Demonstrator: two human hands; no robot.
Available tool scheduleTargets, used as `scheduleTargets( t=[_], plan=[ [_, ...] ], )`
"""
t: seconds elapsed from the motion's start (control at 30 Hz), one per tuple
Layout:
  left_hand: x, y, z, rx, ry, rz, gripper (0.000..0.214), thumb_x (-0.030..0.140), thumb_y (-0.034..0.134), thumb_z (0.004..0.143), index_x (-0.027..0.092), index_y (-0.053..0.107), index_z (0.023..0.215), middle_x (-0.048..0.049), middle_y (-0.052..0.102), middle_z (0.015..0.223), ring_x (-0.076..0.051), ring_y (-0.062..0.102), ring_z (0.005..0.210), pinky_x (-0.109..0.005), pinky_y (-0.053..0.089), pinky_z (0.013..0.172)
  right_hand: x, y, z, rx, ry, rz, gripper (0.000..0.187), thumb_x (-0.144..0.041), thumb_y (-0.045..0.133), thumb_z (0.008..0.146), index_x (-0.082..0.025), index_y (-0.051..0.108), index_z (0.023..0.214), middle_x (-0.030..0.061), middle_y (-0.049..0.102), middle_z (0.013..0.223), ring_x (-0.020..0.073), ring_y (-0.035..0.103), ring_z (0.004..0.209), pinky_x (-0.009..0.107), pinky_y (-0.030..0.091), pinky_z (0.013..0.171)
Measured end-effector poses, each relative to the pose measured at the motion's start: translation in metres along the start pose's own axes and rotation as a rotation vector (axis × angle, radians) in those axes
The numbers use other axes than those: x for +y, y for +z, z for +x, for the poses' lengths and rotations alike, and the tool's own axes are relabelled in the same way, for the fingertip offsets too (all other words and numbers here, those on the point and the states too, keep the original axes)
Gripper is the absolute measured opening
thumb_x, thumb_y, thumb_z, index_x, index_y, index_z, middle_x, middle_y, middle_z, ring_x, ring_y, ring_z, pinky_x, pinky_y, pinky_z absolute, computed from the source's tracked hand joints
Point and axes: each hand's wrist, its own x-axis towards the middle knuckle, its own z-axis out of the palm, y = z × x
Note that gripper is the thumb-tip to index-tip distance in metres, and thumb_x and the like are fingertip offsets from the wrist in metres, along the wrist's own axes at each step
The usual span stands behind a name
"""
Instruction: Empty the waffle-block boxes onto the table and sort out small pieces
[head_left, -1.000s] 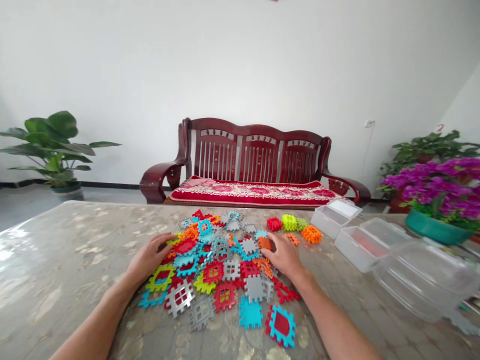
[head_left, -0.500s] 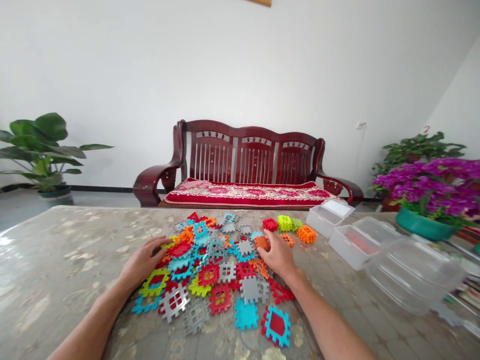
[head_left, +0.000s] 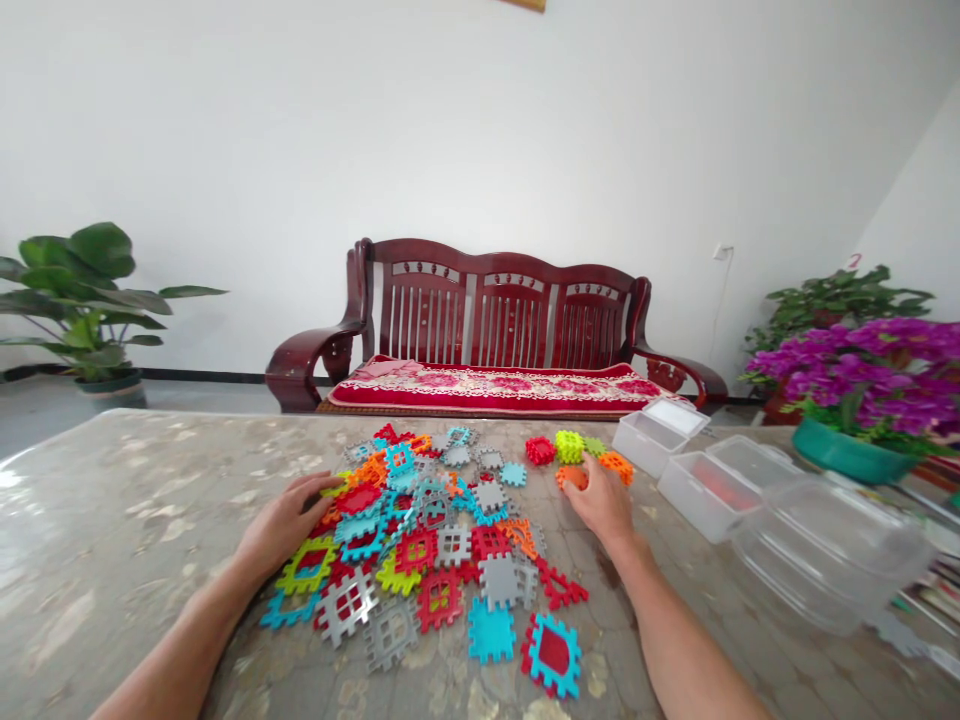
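Note:
A loose pile of flat interlocking plastic tiles (head_left: pixel 491 496) in red, blue, grey, orange and lime covers the middle of the table. At its left edge rests my left hand (head_left: pixel 289 515), thumb and fingers apart, fingertips beside a lime tile. Right of the pile, my right hand (head_left: pixel 604 500) has its thumb and fingers closed about an orange tile (head_left: pixel 574 476). Near those fingers lie a red stack of tiles (head_left: pixel 540 450), a lime stack (head_left: pixel 569 446) and an orange stack (head_left: pixel 618 466). My right hand partly covers the orange stack.
Clear plastic boxes (head_left: pixel 705 495) stand open at the right, one with something orange-red inside. Behind them is a turquoise pot (head_left: pixel 851 447) of purple flowers. Beyond the table (head_left: pixel 135 520) stands a dark red wooden bench (head_left: pixel 495 270) with a patterned cover.
My right hand has moved right from the pile's edge, carrying the orange tile to the spot where another orange tile lay. My left hand has stayed in place.

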Motion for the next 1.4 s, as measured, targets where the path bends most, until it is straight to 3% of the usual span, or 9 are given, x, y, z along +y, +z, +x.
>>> scheduleTargets(
  t=[0.1,0.23,0.33,0.83,1.0,1.13,1.4],
  plan=[
    [0.001,0.0,0.0,0.006,0.003,0.005,0.062,0.075,0.046,0.081,0.028,0.075,0.109,-0.0084,0.07,0.126,-0.029,0.063,0.119,-0.041,0.045,0.108,-0.003,0.006,-0.001,-0.001,-0.024,-0.013,0.066,-0.045,0.062,0.083,-0.013,0.051,0.139,0.0192,0.065,0.126,0.034,0.059,0.115,0.043,0.046,0.093],
    [0.001,-0.001,0.0,-0.003,0.004,0.014,0.065,0.076,0.044,0.081,0.027,0.075,0.11,-0.0092,0.069,0.128,-0.031,0.063,0.12,-0.043,0.046,0.108,-0.003,0.015,0.0,0.026,-0.051,-0.054,0.06,-0.038,0.062,0.083,-0.018,0.051,0.139,0.0161,0.067,0.122,0.031,0.061,0.111,0.04,0.045,0.092],
    [0.0,0.0,0.0,-0.009,0.004,0.016,0.064,0.075,0.043,0.082,0.028,0.075,0.11,-0.0091,0.068,0.129,-0.031,0.062,0.122,-0.043,0.045,0.109,-0.003,0.017,0.002,0.029,-0.041,-0.085,0.055,-0.034,0.057,0.086,-0.015,0.053,0.137,0.0174,0.067,0.12,0.0311,0.062,0.109,0.038,0.045,0.091],
    [0.005,-0.001,0.0,-0.009,-0.002,0.006,0.06,0.07,0.046,0.082,0.025,0.075,0.109,-0.0092,0.068,0.128,-0.03,0.063,0.119,-0.043,0.045,0.108,0.002,0.017,0.005,0.02,-0.022,-0.108,0.055,-0.034,0.052,0.09,-0.008,0.051,0.139,0.0223,0.063,0.122,0.0347,0.058,0.113,0.041,0.042,0.095],
    [0.009,-0.002,-0.002,-0.03,-0.026,0.005,0.055,0.062,0.046,0.084,0.024,0.074,0.112,-0.0107,0.066,0.131,-0.03,0.061,0.121,-0.045,0.043,0.11,0.0,0.013,0.002,0.013,-0.016,-0.169,0.053,-0.037,0.054,0.089,-0.01,0.053,0.135,0.0183,0.064,0.121,0.0316,0.06,0.11,0.038,0.043,0.092],
    [0.013,-0.002,-0.004,-0.017,-0.036,-0.001,0.05,0.057,0.049,0.084,0.024,0.074,0.111,-0.0088,0.066,0.13,-0.028,0.062,0.119,-0.043,0.045,0.108,0.0,0.012,-0.002,0.074,-0.057,-0.19,0.049,-0.039,0.053,0.09,-0.012,0.057,0.131,0.0173,0.064,0.123,0.0321,0.06,0.108,0.04,0.044,0.089],
    [0.021,-0.003,-0.003,0.014,-0.047,-0.048,0.045,0.054,0.052,0.082,0.025,0.074,0.108,-0.0072,0.07,0.124,-0.027,0.064,0.116,-0.042,0.045,0.108,0.005,0.019,-0.003,0.253,-0.232,-0.093,0.04,-0.031,0.053,0.09,-0.014,0.063,0.125,0.0145,0.063,0.129,0.0308,0.056,0.115,0.044,0.042,0.099]
  ],
)
